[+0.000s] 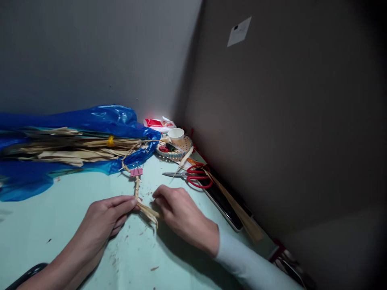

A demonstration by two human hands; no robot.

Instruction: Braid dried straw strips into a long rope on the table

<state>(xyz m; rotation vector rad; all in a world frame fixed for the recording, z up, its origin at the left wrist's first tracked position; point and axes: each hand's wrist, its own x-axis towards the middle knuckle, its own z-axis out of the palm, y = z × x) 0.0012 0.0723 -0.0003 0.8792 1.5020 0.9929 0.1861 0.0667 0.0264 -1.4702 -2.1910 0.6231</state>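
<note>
A braid of dried plant strips [137,188] runs over the table toward me, with a pink binder clip [136,172] across its upper part. Thumb and fingers of my left hand [110,213] pinch the braid near its lower end. Loose strips [148,211] fan out from that pinch to the right. My right hand [178,211] is just beside them, its fingers curled inward. What those fingers hold, if anything, is hidden from view.
A blue plastic bag [115,114] holds a bundle of dried strips [69,149] at left. Red-handled scissors [199,176], a woven tray [189,145] with a white cup [176,135], and a dark flat object [223,205] lie by the right wall. Scraps dot the green tabletop [136,262].
</note>
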